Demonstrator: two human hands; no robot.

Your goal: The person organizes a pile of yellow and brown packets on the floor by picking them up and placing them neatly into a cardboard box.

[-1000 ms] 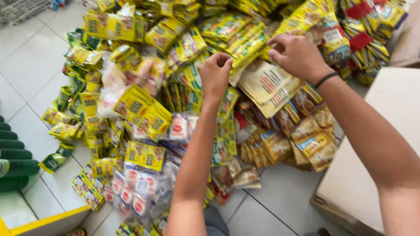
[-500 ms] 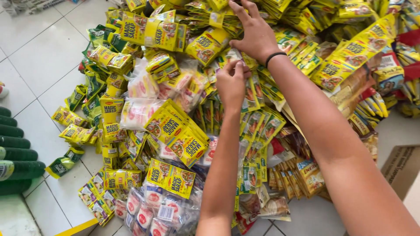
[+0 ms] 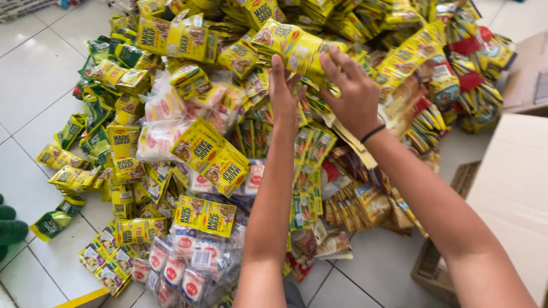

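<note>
A big heap of small snack and seasoning sachets (image 3: 211,154), mostly yellow with some green and red, covers the white tiled floor. Both my arms reach into its far middle. My left hand (image 3: 283,94) lies flat, fingers up, against a strip of yellow sachets (image 3: 288,48). My right hand (image 3: 353,94), a black band at its wrist, presses on the same yellow strip and the packets beneath it. I cannot tell whether either hand actually grips the strip.
Open cardboard boxes (image 3: 508,199) stand at the right edge. Clear bags of red-and-white packets (image 3: 182,268) lie at the heap's near side. Green objects (image 3: 8,225) sit at the left edge. White floor tiles (image 3: 34,80) show on the left.
Both hands have moved further into the pile and now rest on a yellow strip of sachets; the view has shifted, so the heap sits lower and closer in the frame.
</note>
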